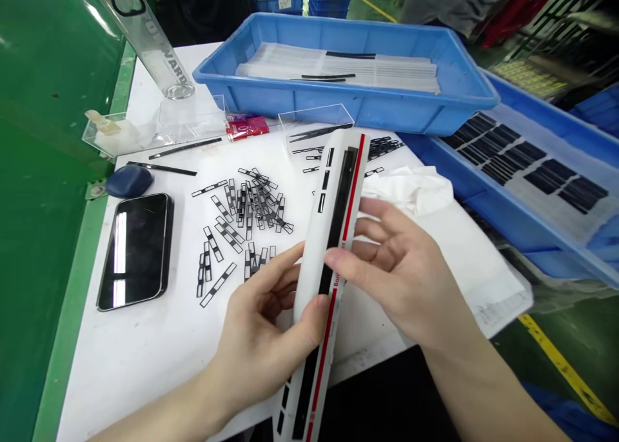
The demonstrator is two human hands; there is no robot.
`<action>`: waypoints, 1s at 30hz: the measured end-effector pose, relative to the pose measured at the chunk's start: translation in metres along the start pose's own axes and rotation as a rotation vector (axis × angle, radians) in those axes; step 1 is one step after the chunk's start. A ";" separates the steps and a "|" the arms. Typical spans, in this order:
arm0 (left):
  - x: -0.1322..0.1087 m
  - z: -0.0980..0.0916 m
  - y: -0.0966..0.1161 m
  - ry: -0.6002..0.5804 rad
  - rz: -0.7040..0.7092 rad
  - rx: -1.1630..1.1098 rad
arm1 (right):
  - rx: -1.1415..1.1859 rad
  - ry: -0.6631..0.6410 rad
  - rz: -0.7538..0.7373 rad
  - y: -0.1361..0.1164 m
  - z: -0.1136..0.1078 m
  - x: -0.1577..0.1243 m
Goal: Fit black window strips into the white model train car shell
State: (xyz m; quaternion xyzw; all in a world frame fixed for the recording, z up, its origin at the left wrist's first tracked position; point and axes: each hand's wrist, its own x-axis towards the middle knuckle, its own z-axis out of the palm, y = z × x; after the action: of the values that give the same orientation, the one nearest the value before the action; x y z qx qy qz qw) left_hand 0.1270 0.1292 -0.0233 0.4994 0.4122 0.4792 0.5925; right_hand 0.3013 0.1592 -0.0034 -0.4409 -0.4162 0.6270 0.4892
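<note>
A long white strip [333, 190] with a red edge line and black rectangular pieces on it stands tilted over the white table [145, 358]. My left hand [264, 335] grips its lower half, thumb and fingers wrapped round it. My right hand [401, 271] meets it from the right, thumb pressed on its front and fingers behind. A pile of several small black frame pieces [242, 219] lies on the table just left of the strip.
A black phone [136, 248] lies at the left beside a dark blue pebble-shaped object [129, 180]. A blue tray [348, 100] of clear sleeves stands behind, another blue tray [532, 216] with black strips at the right. Clear plastic boxes [145, 129] and white tissue [416, 187] sit nearby.
</note>
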 end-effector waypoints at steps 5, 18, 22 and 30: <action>-0.004 0.000 -0.005 0.002 0.048 0.030 | 0.059 -0.230 0.109 -0.004 -0.006 -0.004; -0.006 0.003 -0.006 -0.008 0.086 0.092 | 0.131 -0.118 0.059 -0.005 -0.001 0.004; -0.007 0.000 -0.008 -0.012 0.084 0.116 | 0.110 -0.121 0.033 -0.005 -0.005 0.010; -0.009 -0.002 -0.009 -0.044 0.123 0.215 | 0.124 -0.092 -0.069 -0.002 -0.012 0.017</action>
State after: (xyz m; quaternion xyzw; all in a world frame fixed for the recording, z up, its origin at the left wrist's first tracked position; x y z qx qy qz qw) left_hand 0.1241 0.1204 -0.0325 0.5949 0.4166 0.4567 0.5138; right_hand 0.3109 0.1769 -0.0066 -0.3658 -0.4134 0.6541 0.5171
